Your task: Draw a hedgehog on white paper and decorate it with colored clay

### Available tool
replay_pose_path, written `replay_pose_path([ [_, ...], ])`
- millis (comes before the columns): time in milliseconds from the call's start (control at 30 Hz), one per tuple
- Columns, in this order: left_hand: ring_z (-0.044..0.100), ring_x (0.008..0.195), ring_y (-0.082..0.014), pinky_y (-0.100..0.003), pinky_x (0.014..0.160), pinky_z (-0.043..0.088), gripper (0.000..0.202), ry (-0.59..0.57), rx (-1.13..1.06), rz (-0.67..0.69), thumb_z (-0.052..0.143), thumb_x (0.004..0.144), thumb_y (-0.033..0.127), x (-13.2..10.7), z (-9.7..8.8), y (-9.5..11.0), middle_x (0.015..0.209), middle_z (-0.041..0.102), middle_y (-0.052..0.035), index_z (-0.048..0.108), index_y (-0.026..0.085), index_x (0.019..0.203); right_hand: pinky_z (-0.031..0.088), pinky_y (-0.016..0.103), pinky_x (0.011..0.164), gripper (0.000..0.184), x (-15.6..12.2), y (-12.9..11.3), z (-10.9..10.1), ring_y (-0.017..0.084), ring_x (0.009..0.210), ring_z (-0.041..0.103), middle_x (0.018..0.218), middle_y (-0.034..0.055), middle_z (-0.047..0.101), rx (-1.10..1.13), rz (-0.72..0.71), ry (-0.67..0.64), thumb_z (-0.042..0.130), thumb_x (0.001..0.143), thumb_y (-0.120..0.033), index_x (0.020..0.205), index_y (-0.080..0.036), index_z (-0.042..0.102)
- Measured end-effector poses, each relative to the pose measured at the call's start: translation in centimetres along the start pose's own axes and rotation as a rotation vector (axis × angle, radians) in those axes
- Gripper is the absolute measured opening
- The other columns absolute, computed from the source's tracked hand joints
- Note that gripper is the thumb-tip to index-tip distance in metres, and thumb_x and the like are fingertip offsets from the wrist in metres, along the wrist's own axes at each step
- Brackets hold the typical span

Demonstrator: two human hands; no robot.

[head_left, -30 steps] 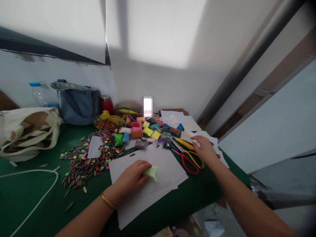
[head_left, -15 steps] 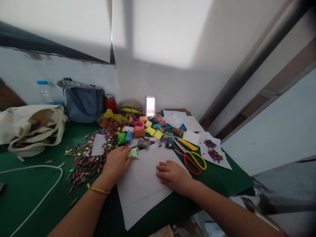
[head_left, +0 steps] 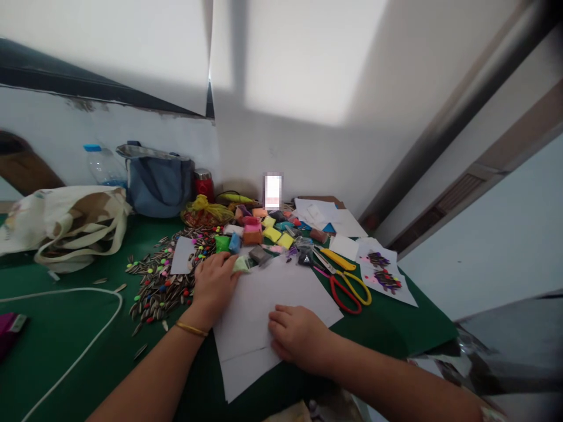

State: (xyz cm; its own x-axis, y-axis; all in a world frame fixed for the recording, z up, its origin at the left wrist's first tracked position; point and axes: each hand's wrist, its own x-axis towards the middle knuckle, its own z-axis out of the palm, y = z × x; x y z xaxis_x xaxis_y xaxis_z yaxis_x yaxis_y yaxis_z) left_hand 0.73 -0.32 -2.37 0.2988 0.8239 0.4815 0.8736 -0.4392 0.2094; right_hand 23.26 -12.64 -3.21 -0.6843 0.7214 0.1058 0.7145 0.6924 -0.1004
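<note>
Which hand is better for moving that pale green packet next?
Probably the left hand: its fingers are already at the pale green packet. The right hand rests on the paper, clearly apart from the packet and closer to the person's body.

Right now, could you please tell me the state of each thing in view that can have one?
Left hand: touching the pale green packet
Right hand: on the white sheets
White sheets: flat, loosely stacked
Scissors: lying flat, blade gap unclear
Bottle: upright, blue cap on
Red flask: upright, lid on
Mesh bag: gathered at top
Cream bag: slumped
Seeds: loosely scattered
</note>
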Motion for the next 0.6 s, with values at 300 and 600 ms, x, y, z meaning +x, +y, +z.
replay_pose_path([
  [300,0.062,0.105,-0.0250,-0.039,0.095,0.046,0.027,-0.287,-0.503,0.300,0.061,0.088,0.030,-1.0,0.2,1.5,0.113,0.069,-0.0074,0.068,0.025,0.114,0.048,0.036,0.073,0.009,0.7,-1.4,-0.4,0.027,0.093,0.059,0.096,0.0134,0.065,-0.133,0.034,-0.058,0.058,0.081,-0.010,0.089,-0.014,0.061],
  [600,0.059,0.116,-0.0301,-0.041,0.095,0.047,0.075,-0.060,-1.693,-0.295,0.045,0.079,0.079,0.3,-1.4,0.9,0.125,0.066,-0.0136,0.063,0.020,0.122,0.043,0.027,0.067,0.018,1.4,3.2,-9.1,0.017,0.074,0.057,0.080,0.0014,0.063,0.752,0.553,0.419,0.049,0.093,-0.032,0.086,-0.020,0.060],
])
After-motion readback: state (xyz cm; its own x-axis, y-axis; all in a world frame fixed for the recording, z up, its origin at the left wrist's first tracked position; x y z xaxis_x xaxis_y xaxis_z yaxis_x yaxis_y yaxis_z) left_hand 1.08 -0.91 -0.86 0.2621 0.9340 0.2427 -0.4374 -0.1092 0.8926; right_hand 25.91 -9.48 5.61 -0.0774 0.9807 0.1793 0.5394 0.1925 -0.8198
